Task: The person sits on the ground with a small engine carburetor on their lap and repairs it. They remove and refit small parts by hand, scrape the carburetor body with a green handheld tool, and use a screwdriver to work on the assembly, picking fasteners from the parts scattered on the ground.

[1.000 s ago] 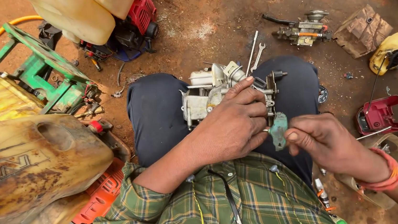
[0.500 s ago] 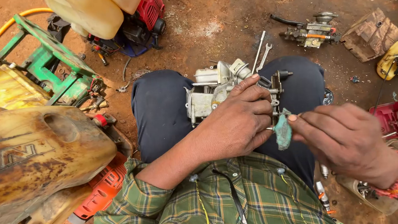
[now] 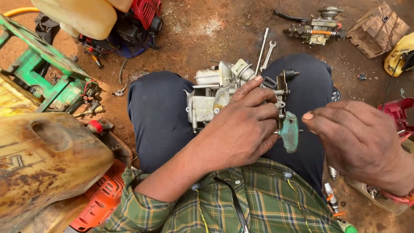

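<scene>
**Carburettor on lap: right hand now off the teal gasket**

Carburettor (image 3: 220,98), a grey metal block with small fittings, sits across the person's knees on dark trousers (image 3: 159,115). Left hand (image 3: 240,128) lies over it, grip closed around the block's right end, fingers wrapped on the black flange. A teal gasket (image 3: 289,132) hangs just below that flange, beside the left fingertips.

Change: half a second ago the right fingertips were pinching the gasket; now the right hand (image 3: 361,143) has drawn back a little, fingers curled and close together, nothing visibly held, fingertip near the gasket but apart from it. Gasket has stayed at the flange and looks seated or hooked there; cannot tell which. Left hand has not shifted. The view has also dropped slightly.

Judgement: the placing of the gasket looks finished, and the block is steadied by one hand alone.

Around: two spanners (image 3: 265,51) on the red dirt floor just past the knees, a second carburettor-like part (image 3: 316,26) further right, a red-engined sprayer with cream tank (image 3: 108,12) top left, a green frame (image 3: 38,71), a rusty yellow tank (image 3: 26,162) at left.
</scene>
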